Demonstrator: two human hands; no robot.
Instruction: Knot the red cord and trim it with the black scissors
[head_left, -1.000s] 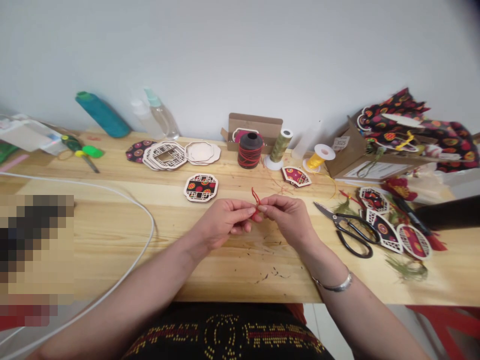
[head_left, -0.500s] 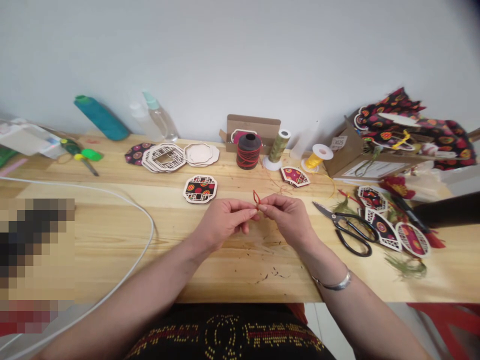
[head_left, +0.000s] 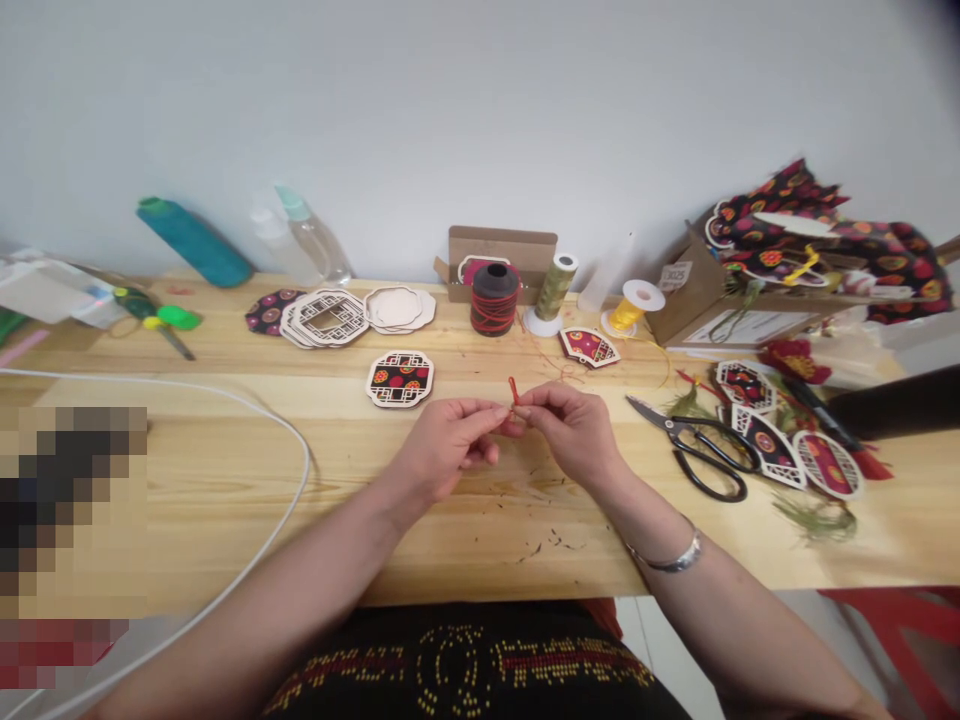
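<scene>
Between the fingertips of both hands is a short loop of red cord, its narrow end sticking up. My left hand pinches at its base, the thumb against the index finger. From the other side my right hand pinches the same spot, so the lower part of the cord is hidden. Just beyond my left hand lies an octagonal wooden lattice piece with dark flowered fabric. Black-handled scissors lie to the right of my right hand, blades half apart.
Along the wall stand a red cord spool, a green thread spool and a yellow thread spool. Several lattice frames are stacked at back left. A cardboard box of fabric is at right. A white cable curves across the left side.
The red loop has gone from spread wide to narrow and closed up. Both hands stay close together, with only slight finger movement. The view has shifted a little.
</scene>
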